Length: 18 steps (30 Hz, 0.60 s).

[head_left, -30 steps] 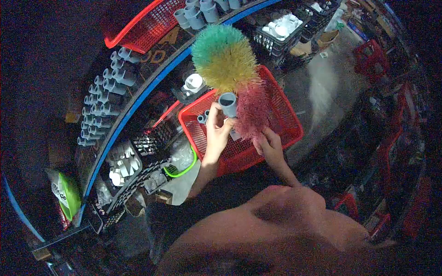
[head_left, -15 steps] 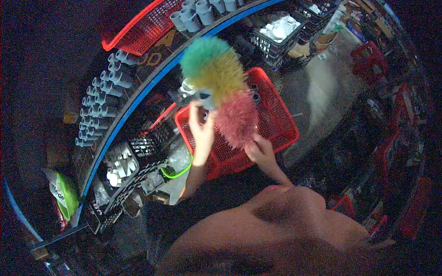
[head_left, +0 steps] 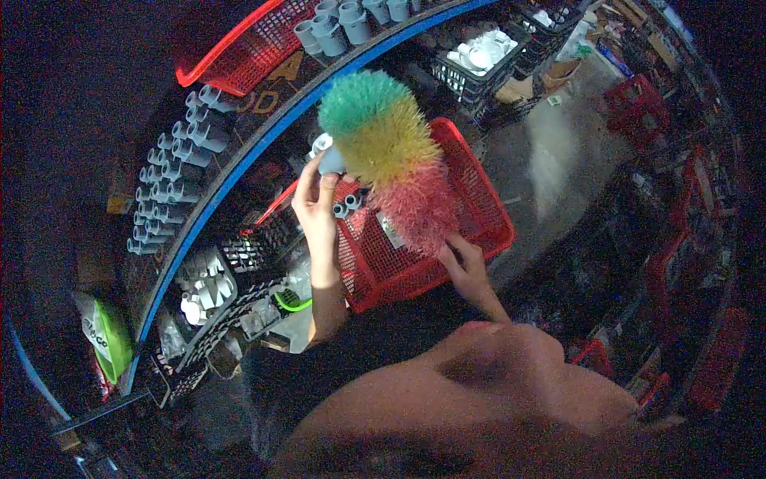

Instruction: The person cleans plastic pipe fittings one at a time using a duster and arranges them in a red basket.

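A fluffy duster point(head_left: 387, 148), green, yellow and pink from tip to base, slants across the middle of the view. At its pink end my right hand point(head_left: 465, 267) is closed, apparently round the handle, which the fluff and fingers hide. My left hand point(head_left: 317, 203) pinches a grey plastic pipe fitting point(head_left: 331, 160) beside the yellow part; the duster partly covers the fitting. Below both hands stands a red plastic basket point(head_left: 484, 188), with a few grey fittings point(head_left: 346, 207) inside near its left side.
Rows of grey fittings point(head_left: 179, 152) stand on the blue-edged table point(head_left: 239, 172) at left, by another red basket point(head_left: 239, 48). Black crates of white parts point(head_left: 209, 289) lie lower left; another crate of white parts point(head_left: 484, 52) is at the back.
My left hand has moved left with the grey fitting, away from the duster's middle. The duster has shifted slightly right, along with my right hand.
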Available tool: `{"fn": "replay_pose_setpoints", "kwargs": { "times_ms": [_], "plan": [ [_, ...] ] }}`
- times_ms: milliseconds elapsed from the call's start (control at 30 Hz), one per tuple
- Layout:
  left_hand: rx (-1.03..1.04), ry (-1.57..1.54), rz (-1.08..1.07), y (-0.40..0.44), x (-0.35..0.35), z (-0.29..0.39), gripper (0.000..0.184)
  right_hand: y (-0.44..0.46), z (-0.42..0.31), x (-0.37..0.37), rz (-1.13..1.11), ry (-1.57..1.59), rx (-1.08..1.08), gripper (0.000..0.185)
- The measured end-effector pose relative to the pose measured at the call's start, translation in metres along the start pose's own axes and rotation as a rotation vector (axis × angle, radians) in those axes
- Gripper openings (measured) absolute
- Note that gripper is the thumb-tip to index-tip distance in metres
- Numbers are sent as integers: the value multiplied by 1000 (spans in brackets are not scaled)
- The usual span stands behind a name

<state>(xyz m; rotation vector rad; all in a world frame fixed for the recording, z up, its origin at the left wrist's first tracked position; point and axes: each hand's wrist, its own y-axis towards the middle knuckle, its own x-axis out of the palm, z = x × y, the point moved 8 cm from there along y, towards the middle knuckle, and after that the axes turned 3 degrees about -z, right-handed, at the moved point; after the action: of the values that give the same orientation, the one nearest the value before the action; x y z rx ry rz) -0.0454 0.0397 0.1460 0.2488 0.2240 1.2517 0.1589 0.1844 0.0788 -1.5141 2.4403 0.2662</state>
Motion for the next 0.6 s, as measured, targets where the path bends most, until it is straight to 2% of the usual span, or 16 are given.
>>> {"fn": "replay_pose_setpoints", "kwargs": {
  "times_ms": [33, 67, 133, 200, 233, 267, 300, 367, 400, 433, 500, 533, 600],
  "plan": [
    [33, 71, -38, 0, 2, 1, 28, -1, -3, 1, 6, 32, 0, 22],
    [-51, 62, -95, -6, 6, -7, 27, -1, 0, 1, 7, 33, -1, 22],
    [4, 91, -270, -17, 30, 4, 25, 0, 1, -4, 72, -25, 4, 21],
    [65, 319, -463, -26, 48, 9, 27, 4, 7, -9, 72, -2, 67, 20],
    [-18, 242, -459, -30, 48, 1, 26, 6, 11, -12, 71, 19, 126, 20],
    [-102, 164, -454, -32, 48, -6, 26, 7, 10, -13, 73, 18, 127, 20],
    [-102, 163, -456, -32, 49, -9, 26, 8, 4, -13, 67, -10, 69, 20],
    [-128, -63, -202, -27, 32, -14, 25, 9, -8, -10, 59, -39, 14, 20],
    [-161, 68, -200, -21, 18, -25, 24, 9, -21, -7, 67, -10, -62, 16],
    [-128, 36, -115, -16, 6, -27, 23, 9, -32, -4, 74, 20, -140, 12],
    [-59, -117, 40, -9, -4, -20, 20, 7, -34, 4, 50, 68, -139, 12],
    [-75, -149, 68, -8, -6, -16, 19, 7, -35, 8, 29, 117, -137, 12],
    [-136, -142, -106, -12, -3, -19, 20, 8, -31, 6, -13, 95, -112, 16]
  ]
}}
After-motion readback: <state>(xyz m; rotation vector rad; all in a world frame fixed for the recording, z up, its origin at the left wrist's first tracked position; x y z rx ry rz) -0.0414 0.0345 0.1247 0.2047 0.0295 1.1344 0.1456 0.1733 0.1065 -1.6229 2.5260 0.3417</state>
